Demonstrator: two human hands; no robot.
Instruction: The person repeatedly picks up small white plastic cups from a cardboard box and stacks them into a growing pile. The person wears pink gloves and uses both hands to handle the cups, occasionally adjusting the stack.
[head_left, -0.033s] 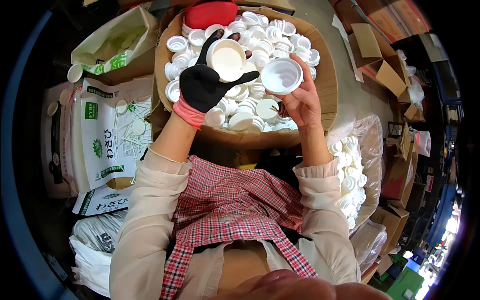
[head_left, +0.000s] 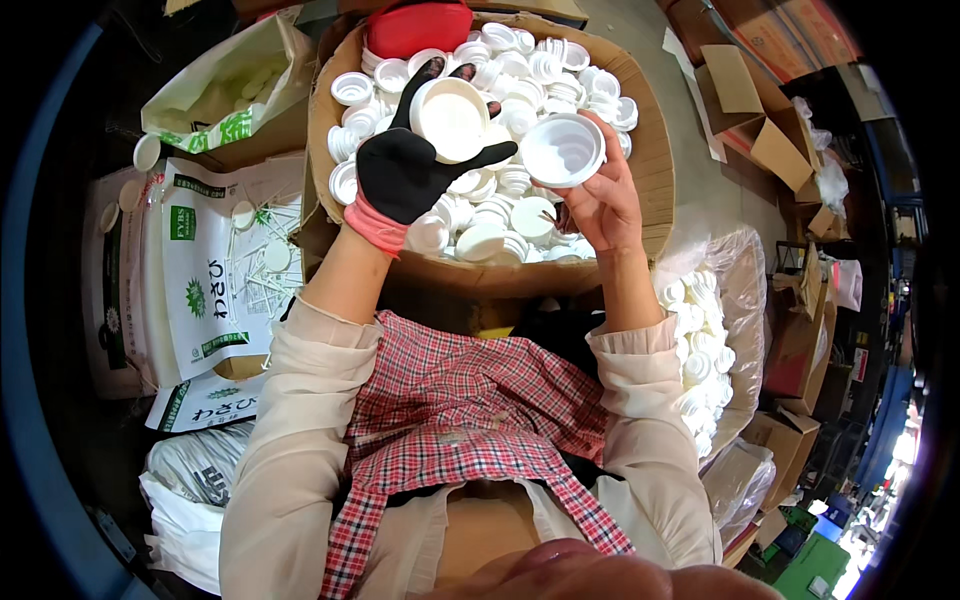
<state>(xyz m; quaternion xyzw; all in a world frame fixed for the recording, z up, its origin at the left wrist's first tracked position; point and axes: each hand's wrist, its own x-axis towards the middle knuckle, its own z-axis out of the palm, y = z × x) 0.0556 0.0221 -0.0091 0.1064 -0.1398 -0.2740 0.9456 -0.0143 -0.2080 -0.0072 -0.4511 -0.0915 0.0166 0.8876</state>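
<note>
My left hand (head_left: 402,172), in a black glove with a pink cuff, holds a cream round cap (head_left: 449,120). The cap's shallow hollow side faces up, and it lies between the outstretched thumb and the fingers. My bare right hand (head_left: 606,196) grips a white stepped plastic cap (head_left: 562,151) by its rim, just right of the gloved thumb. The two caps are apart. Both hands are above a large cardboard box (head_left: 655,150) heaped with white plastic caps (head_left: 483,242). Some fingertips of the right hand are hidden behind its cap.
A red pouch (head_left: 418,29) sits at the box's far edge. To the left are an open white bag (head_left: 290,60) and a printed sack (head_left: 200,270) with thin white sticks and discs on it. A clear plastic liner (head_left: 742,300) with more white pieces stands at the right, near cardboard boxes (head_left: 730,82).
</note>
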